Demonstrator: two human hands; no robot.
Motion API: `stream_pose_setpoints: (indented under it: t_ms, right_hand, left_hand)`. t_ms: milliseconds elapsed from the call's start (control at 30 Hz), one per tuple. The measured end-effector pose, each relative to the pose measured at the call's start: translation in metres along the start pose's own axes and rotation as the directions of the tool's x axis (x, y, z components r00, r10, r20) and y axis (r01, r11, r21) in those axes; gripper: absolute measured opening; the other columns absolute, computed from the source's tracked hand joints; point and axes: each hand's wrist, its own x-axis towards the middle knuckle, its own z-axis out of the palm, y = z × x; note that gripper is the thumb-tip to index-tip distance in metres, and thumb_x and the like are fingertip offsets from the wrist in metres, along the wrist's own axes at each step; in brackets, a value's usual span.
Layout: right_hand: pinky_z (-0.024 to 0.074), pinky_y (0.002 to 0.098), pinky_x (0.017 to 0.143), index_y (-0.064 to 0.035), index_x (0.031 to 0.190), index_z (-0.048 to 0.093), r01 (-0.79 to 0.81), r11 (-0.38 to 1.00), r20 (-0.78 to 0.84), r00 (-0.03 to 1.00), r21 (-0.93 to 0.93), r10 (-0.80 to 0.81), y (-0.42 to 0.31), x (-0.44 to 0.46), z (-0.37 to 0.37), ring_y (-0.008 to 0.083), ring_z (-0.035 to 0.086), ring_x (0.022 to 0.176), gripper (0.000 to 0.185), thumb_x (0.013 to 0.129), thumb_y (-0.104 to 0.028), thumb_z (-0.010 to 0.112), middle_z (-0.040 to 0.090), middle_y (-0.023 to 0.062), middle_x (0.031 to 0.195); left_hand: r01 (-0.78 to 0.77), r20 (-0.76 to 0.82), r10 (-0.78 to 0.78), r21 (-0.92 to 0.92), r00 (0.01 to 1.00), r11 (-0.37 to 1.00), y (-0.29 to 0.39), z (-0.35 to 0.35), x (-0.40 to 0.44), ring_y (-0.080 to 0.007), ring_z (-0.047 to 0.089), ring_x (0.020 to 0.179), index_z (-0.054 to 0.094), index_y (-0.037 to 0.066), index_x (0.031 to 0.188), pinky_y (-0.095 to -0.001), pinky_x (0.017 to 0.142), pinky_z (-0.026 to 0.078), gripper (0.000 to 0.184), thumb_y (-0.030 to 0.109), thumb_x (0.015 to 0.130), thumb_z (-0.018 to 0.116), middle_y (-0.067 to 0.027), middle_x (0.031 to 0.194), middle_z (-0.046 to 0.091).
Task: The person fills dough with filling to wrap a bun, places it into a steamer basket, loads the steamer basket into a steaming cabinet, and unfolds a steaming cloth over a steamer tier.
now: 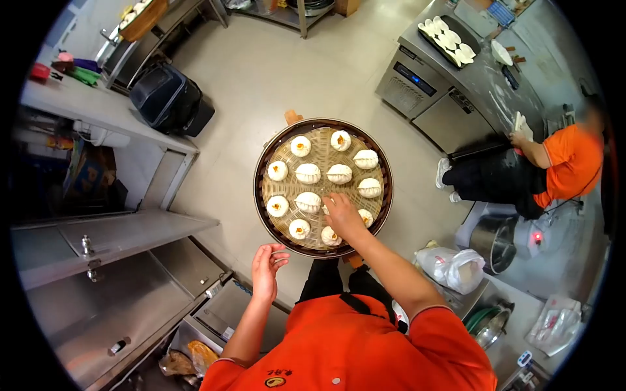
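A round steamer (259, 212) with a woven base holds several white buns. Some, such as the bun (300, 146) at the upper left, are round with an orange filling at the top; others, like the bun (308, 173) near the middle, are pleated and oval. My right hand (343, 216) reaches over the lower middle of the steamer, its fingers closed around a bun mostly hidden beneath them. Outside the lower-left rim, my left hand (266, 268) holds nothing, its fingers loosely bent and apart.
A black bin (168, 94) stands at the upper left. At right, a co-worker in an orange shirt (570, 156) stands by a steel counter (424, 49) bearing a black tray (464, 29) of white dough pieces. A plastic bag (453, 267) lies at lower right.
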Motion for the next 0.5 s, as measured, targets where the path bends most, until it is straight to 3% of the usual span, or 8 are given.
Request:
stream_pose_setpoints:
  t_ms: [233, 333, 400, 500]
  right_hand:
    - [0.0456, 0.0431, 0.103, 0.0031, 0.125, 0.055, -0.112, 0.993, -0.058, 0.992, 0.022, 0.113, -0.003, -0.006, -0.011, 0.0402, 0.051, 0.122, 0.047, 0.083, -0.01, 0.07, 0.055, 0.0235, 0.126]
    - [0.0457, 0.0436, 0.103, 0.0023, 0.124, 0.056, -0.114, 0.987, -0.165, 0.982, -0.115, 0.094, -0.017, -0.012, -0.037, 0.0393, 0.052, 0.123, 0.042, 0.086, -0.011, 0.068, 0.057, 0.0217, 0.126]
    - [0.0466, 0.0431, 0.101, 0.0005, 0.122, 0.058, -0.135, 0.98, -0.198, 0.967, 0.147, 0.162, -0.027, -0.038, -0.063, 0.0378, 0.054, 0.122, 0.037, 0.088, -0.01, 0.067, 0.059, 0.0193, 0.125]
    - [0.0492, 0.0426, 0.097, -0.0017, 0.12, 0.061, -0.206, 0.961, -0.235, 0.94, 0.186, 0.247, -0.013, -0.11, -0.074, 0.0383, 0.058, 0.115, 0.034, 0.088, -0.012, 0.066, 0.06, 0.0188, 0.123]
  left_hand:
    - [-0.001, -0.047, 0.002, 0.008, 0.999, 1.0, 0.002, -0.007, -0.002, -0.0189, 0.065, 0.092, 0.058, 0.006, 0.107, -0.034, 0.082, 0.051, 0.027, 0.03, 0.105, 0.047, -0.0099, 0.106, 0.066]
    - [-0.011, -0.032, 0.011, 0.013, 0.999, 1.0, 0.004, -0.004, 0.002, -0.0189, 0.065, 0.091, 0.058, 0.006, 0.106, -0.0341, 0.082, 0.051, 0.027, 0.031, 0.105, 0.047, -0.0094, 0.104, 0.066]
    - [-0.007, -0.022, 0.008, 0.018, 1.0, 1.0, 0.004, -0.001, 0.003, -0.0183, 0.065, 0.09, 0.059, 0.006, 0.106, -0.0337, 0.082, 0.051, 0.027, 0.03, 0.105, 0.047, -0.0091, 0.104, 0.066]
    - [-0.068, -0.012, 0.071, 0.15, 0.997, 0.986, 0.001, 0.012, 0.009, -0.0126, 0.063, 0.086, 0.061, 0.005, 0.104, -0.0271, 0.079, 0.05, 0.018, 0.021, 0.104, 0.052, -0.0052, 0.097, 0.067]
